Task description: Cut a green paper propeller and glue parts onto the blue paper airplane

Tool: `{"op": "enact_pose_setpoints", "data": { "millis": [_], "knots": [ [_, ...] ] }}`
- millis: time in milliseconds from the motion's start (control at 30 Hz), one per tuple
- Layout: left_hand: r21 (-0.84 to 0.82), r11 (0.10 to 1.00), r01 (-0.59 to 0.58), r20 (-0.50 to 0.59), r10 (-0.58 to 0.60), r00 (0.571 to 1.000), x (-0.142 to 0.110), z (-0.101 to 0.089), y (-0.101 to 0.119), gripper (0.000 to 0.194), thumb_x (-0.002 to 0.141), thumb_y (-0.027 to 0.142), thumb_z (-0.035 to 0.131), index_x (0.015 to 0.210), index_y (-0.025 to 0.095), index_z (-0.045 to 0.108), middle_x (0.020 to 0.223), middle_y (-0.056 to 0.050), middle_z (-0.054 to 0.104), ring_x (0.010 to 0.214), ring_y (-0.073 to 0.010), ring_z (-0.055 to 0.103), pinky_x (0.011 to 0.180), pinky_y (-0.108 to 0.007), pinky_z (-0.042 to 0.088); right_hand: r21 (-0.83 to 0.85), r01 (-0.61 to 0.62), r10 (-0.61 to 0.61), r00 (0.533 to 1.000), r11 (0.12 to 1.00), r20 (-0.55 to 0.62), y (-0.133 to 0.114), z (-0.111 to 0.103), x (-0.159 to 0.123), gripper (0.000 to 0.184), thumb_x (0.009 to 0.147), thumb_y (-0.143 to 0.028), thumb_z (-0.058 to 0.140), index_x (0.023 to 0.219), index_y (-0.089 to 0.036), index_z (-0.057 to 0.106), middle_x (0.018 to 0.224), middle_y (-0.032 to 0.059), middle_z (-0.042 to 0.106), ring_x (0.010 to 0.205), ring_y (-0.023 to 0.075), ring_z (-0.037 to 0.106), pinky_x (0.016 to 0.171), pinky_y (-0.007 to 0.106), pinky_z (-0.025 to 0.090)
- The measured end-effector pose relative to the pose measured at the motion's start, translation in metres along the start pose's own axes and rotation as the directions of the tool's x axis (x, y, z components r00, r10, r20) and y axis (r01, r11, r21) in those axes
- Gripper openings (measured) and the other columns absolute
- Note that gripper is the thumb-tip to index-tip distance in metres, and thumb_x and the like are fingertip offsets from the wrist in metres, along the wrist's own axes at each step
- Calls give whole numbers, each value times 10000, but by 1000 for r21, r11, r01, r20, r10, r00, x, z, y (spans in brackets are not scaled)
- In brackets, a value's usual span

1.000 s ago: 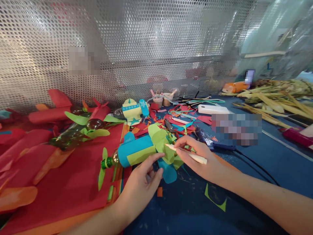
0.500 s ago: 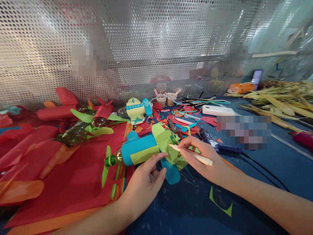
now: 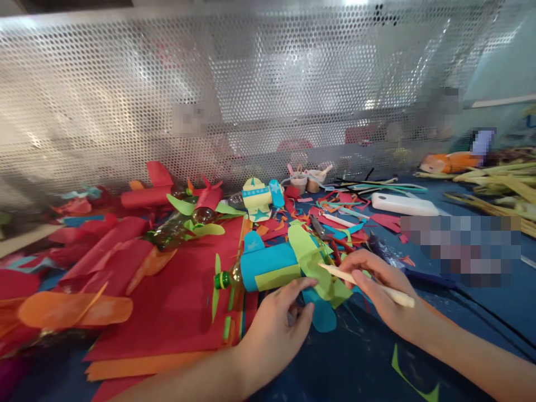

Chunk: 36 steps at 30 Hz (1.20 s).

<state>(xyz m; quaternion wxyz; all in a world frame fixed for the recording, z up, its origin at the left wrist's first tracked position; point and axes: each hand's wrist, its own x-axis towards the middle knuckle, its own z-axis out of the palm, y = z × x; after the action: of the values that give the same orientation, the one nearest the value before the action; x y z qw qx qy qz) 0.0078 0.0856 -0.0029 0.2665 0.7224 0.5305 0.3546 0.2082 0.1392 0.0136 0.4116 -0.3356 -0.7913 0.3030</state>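
Note:
A toy plane made from a plastic bottle lies in the middle, its body wrapped in blue paper with a green strip. Its green bottle cap bears a green propeller. Light green paper covers the tail end, and a rounded blue paper piece sticks out below. My left hand rests beside the plane, its index fingertip against the green paper, thumb apart near the blue piece. Pinched in my right hand is a cream pen, its tip at the green paper, whether touching I cannot tell.
Red paper sheets lie left, with red paper planes beyond. A yellow and blue plane, paper scraps and a white case lie behind. A dark blue corded tool is to the right. A perforated metal panel stands behind.
The view has turned left and slightly up, so everything sits further right and lower. My hands keep the same places at the plane, and the pen tip stays at the green paper.

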Motion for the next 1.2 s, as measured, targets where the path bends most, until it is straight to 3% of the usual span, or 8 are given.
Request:
{"op": "enact_pose_setpoints", "data": {
  "millis": [200, 400, 533, 633, 733, 900, 1033, 1200],
  "knots": [
    [5, 1000, -19, -6, 19, 1000, 0, 1, -1, 320, 815, 175, 486, 1111, 225, 594, 674, 17, 611, 490, -96, 502, 478, -186, 433, 46, 84, -85, 996, 995, 5, 5, -2, -4, 291, 957, -361, 311, 889, -233, 564, 689, 15, 564, 626, 166, 558, 581, 277, 447],
    [-1, 999, -45, 21, 45, 999, -2, 4, -2, 413, 824, 140, 476, 1225, 233, 507, 934, -32, 663, 580, -98, 576, 593, -212, 517, -25, 30, -30, 999, 999, 25, 6, -2, -7, 164, 939, -294, 399, 936, -261, 559, 718, 2, 571, 629, 148, 572, 523, 232, 441],
    [-43, 989, -141, 52, 143, 988, -3, 8, -5, 490, 820, 116, 474, 1294, 235, 439, 1267, -94, 557, 868, -149, 637, 716, -252, 555, -21, 20, -20, 1000, 1000, -14, 8, -1, -10, 131, 931, -248, 415, 922, -260, 546, 730, 4, 564, 642, 150, 561, 551, 241, 444],
    [-74, 985, -157, 61, 161, 985, -2, 9, -7, 499, 826, 121, 474, 1312, 225, 426, 1360, -106, 482, 1054, -188, 588, 748, -254, 558, -17, 16, -16, 1000, 1000, -17, 6, -1, -8, 126, 924, -230, 420, 899, -252, 542, 730, 2, 563, 624, 143, 544, 558, 247, 436],
    [-80, 991, -110, 49, 114, 992, -1, 7, -5, 488, 835, 121, 460, 1308, 237, 430, 1318, -95, 514, 886, -142, 632, 723, -244, 553, -5, 0, -1, 999, 1000, -37, 4, 1, -5, 92, 907, -227, 452, 889, -237, 541, 717, -4, 544, 621, 138, 535, 548, 244, 423],
    [3, 998, -64, 32, 64, 997, 2, 3, -2, 471, 837, 143, 463, 1289, 274, 449, 1011, -34, 629, 616, -94, 563, 571, -203, 507, 21, -22, 23, 997, 1000, -77, 7, 4, 1, 34, 895, -234, 494, 891, -214, 521, 781, 2, 538, 677, 124, 533, 601, 238, 427],
    [68, 995, -80, 4, 80, 997, 3, 3, -4, 447, 845, 181, 458, 1282, 273, 458, 836, 2, 603, 513, -81, 479, 495, -189, 452, 2, 26, -26, 999, 1000, -43, 3, 4, 0, 23, 886, -221, 517, 909, -218, 516, 793, -7, 546, 665, 104, 524, 586, 213, 419],
    [114, 988, -104, -6, 105, 994, 3, 3, -4, 420, 851, 213, 446, 1267, 259, 472, 716, 25, 554, 457, -81, 409, 454, -188, 416, -37, 1, -3, 999, 999, -48, -1, 3, 1, 22, 885, -234, 523, 889, -213, 519, 756, -17, 548, 637, 92, 514, 564, 197, 413]
  ]
}}
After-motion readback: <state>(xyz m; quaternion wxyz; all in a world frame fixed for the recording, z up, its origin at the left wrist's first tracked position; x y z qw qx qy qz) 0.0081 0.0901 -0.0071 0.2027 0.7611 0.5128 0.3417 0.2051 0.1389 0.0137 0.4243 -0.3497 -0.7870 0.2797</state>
